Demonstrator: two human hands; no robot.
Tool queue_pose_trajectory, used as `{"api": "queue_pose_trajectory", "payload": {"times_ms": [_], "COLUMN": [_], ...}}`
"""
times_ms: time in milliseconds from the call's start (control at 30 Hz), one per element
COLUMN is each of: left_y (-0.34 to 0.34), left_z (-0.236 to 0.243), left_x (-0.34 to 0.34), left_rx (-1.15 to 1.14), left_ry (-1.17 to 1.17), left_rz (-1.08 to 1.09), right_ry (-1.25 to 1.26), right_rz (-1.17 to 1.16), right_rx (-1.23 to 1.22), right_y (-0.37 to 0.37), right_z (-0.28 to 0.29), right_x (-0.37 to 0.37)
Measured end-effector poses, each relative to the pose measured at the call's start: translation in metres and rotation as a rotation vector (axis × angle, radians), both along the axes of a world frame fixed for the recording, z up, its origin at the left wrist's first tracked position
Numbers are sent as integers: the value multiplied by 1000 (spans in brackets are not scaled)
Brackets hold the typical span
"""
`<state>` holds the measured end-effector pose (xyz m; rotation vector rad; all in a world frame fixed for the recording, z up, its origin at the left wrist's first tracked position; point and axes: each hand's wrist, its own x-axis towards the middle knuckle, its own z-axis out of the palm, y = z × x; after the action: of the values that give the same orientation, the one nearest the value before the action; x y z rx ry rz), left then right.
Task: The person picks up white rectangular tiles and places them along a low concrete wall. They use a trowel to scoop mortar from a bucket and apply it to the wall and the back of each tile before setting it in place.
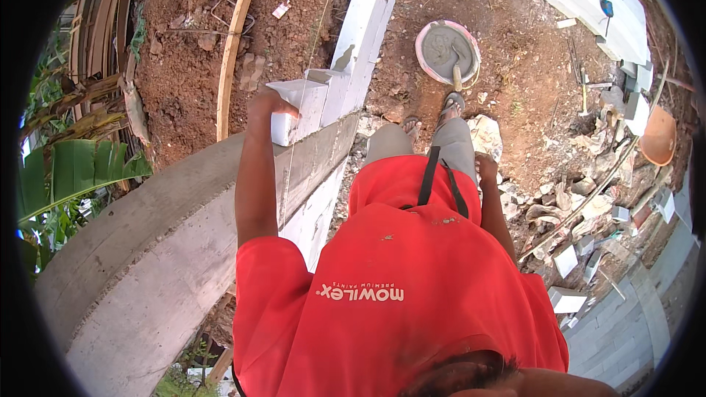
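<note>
My left hand (272,105) grips the end of a white lightweight concrete block (312,98), thumb and fingers on its faces. The block sits on the grey concrete beam (334,141), against the end of the white block wall (357,55). A thin string line (321,26) runs over the wall and past the block. My right hand (485,167) hangs beside my right thigh; its fingers are mostly turned from view, so I cannot see whether it holds anything. In front of my feet stands a round pink-rimmed tub (474,38) of grey mortar, with a trowel (457,77) lying in it.
A wooden batten (237,48) lies on the red soil left of the wall. Stacked white blocks (599,4) stand at the far right, near an orange basin (658,137). Rubble and torn bags (581,202) cover the ground to my right. Banana leaves (73,173) hang at left.
</note>
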<state>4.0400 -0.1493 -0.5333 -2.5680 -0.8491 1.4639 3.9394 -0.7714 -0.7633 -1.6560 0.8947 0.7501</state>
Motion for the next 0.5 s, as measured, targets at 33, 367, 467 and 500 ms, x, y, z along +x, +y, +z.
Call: {"api": "queue_pose_trajectory", "payload": {"times_ms": [33, 367, 467, 500], "left_y": [-1, 4, -25, -27], "left_z": [-1, -10, -12, -30], "left_x": [-1, -30, -7, -20], "left_rx": [1, -2, 240, 283], "left_ry": [-21, -1336, -1472, -1413], "left_rz": [41, 302, 308, 342], "right_ry": [26, 96, 109, 95], "right_rz": [7, 124, 176, 204], "right_rx": [20, 59, 103, 44], "right_y": [-6, -76, -98, -82], "right_z": [2, 38, 36, 47], "right_x": [9, 104, 137, 147]}}
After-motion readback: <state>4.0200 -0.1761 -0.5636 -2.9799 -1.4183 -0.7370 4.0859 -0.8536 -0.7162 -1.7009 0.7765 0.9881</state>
